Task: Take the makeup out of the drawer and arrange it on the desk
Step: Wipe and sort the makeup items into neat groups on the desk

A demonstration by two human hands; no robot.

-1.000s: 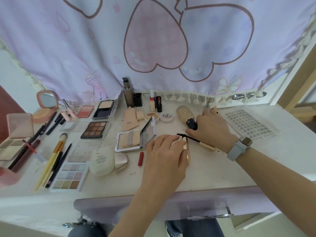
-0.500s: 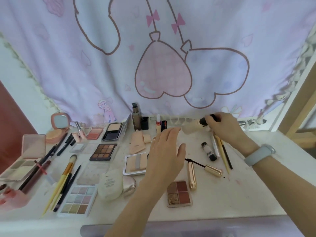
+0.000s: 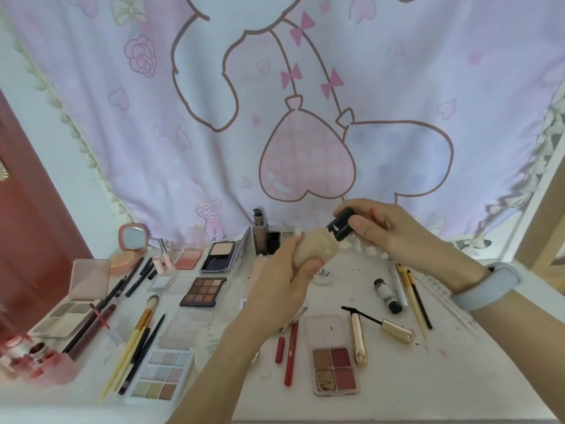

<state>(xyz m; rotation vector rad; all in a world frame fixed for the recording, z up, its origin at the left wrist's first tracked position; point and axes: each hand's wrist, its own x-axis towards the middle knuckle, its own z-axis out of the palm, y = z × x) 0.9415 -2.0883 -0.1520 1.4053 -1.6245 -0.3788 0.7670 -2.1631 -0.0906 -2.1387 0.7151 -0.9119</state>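
Note:
A beige foundation bottle (image 3: 316, 249) with a black cap (image 3: 341, 225) is held tilted above the back of the white desk (image 3: 397, 377). My left hand (image 3: 282, 289) grips its beige body from below. My right hand (image 3: 394, 234) pinches the black cap at the top. Makeup lies spread over the desk: a four-colour palette (image 3: 334, 370), a gold mascara tube (image 3: 358, 339) beside its loose wand (image 3: 380, 324), a brown eyeshadow palette (image 3: 203, 291) and a pastel palette (image 3: 160, 374). The drawer is out of view.
A red pencil (image 3: 291, 353), a black-capped small tube (image 3: 387, 295) and thin brushes (image 3: 415, 298) lie near my hands. Yellow-handled brushes (image 3: 134, 341), compacts and a round pink mirror (image 3: 133, 237) fill the left. A pump bottle (image 3: 260, 234) stands at the back by the pink curtain (image 3: 305, 102).
My right hand lifted the beige bottle off the desk's back edge. My left hand rose from the desk and took hold of the bottle's body. The view tilted upward.

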